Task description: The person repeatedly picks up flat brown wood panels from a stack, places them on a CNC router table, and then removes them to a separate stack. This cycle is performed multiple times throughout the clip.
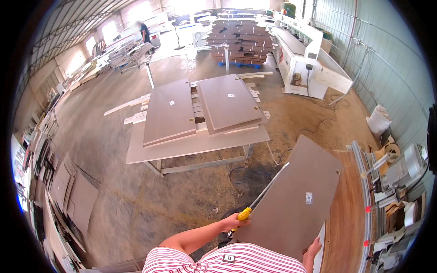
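I hold a grey-brown rectangular board (296,200) tilted in front of me, with a small white label and a hole near its far corner. My left hand (234,222) grips a yellow-handled tool (259,200) whose thin metal blade runs along the board's left edge. My right hand (312,249) supports the board's lower right corner from below. The board lies partly over a wooden bench surface (348,218) on my right.
A low table (195,145) ahead carries two stacks of similar boards (170,111). Machinery (391,182) lines the right wall. Stacked panels (241,38) and a long white machine (296,50) stand farther back. Boards lean at the left (73,191). A person (144,32) stands far off.
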### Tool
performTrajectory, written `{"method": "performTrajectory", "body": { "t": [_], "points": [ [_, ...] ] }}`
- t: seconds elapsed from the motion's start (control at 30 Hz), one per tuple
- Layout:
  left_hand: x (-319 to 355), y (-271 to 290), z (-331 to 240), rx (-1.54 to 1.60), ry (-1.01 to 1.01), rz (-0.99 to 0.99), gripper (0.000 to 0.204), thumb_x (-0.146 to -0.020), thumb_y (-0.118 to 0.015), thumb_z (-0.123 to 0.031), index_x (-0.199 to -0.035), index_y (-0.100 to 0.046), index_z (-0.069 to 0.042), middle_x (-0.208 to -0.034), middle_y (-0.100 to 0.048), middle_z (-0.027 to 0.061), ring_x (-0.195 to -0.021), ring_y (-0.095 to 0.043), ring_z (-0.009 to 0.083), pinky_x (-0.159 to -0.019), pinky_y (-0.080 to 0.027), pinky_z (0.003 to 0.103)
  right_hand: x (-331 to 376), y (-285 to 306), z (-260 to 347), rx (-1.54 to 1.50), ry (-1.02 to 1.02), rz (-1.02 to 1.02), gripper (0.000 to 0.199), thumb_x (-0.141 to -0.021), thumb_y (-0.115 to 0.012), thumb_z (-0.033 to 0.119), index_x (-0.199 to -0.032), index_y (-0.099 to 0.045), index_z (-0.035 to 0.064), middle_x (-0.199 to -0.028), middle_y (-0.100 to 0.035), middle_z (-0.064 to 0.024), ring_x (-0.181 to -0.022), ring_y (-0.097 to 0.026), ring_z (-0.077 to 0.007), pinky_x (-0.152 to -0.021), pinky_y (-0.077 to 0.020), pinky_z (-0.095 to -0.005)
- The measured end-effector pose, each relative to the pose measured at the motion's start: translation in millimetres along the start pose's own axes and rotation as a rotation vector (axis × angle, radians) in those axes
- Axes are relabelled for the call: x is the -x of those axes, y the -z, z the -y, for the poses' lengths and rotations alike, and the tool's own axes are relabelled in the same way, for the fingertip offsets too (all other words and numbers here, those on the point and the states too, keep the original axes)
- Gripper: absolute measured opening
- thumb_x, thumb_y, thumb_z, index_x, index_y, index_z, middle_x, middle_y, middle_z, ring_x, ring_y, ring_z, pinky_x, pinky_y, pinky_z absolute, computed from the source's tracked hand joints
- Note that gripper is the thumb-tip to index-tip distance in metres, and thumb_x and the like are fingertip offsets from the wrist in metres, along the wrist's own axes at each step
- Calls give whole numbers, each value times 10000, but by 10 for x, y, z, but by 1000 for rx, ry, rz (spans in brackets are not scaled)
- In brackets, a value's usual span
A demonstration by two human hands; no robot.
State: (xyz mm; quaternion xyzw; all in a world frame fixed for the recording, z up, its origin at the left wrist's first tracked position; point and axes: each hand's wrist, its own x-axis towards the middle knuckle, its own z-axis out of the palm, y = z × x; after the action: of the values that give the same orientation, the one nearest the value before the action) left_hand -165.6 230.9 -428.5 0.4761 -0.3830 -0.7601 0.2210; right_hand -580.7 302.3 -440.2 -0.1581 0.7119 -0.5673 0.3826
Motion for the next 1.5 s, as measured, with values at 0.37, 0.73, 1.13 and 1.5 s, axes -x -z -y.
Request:
{"method": "performTrajectory", "body": {
  "t": [0.37,0.73,1.13,1.5],
  "points": [
    [392,787,-476,370,-234,-626,497,-897,-738,-259,-1305,-527,-71,-1076,-584,-4,-994,-550,101,-874,-456,283,-1037,-2826,816,431,272,512,492,-946,-622,375,-677,-562,-33,-575,-439,8,-588,-384,-105,-525,-356,-346],
    [1074,2355,-188,872,-476,-1057,359,-901,-709,-144,-1209,-534,-91,-1067,-628,24,-961,-640,163,-815,-549,313,58,-6168,776,665,486,967,433,-889,-673,360,-840,-680,-70,-681,-661,-105,-641,-601,-161,-609,-470,-365],
    [1627,6267,-816,376,-265,-1268,331,-877,-733,-200,-1128,-615,-20,-997,-660,32,-906,-617,145,-816,-511,316,1295,-8955,564,810,238,1288,432,-868,-691,359,-1029,-646,-40,-937,-701,-122,-885,-656,-217,-761,-501,-365],
    [793,7392,-859,-393,-237,-1320,132,-931,-615,-152,-963,-612,-24,-836,-657,63,-782,-649,190,-722,-529,358,1048,-8519,96,667,208,1427,349,-937,-641,254,-1157,-600,-13,-1080,-661,-83,-1042,-605,-141,-918,-481,-306]
  ]
}}
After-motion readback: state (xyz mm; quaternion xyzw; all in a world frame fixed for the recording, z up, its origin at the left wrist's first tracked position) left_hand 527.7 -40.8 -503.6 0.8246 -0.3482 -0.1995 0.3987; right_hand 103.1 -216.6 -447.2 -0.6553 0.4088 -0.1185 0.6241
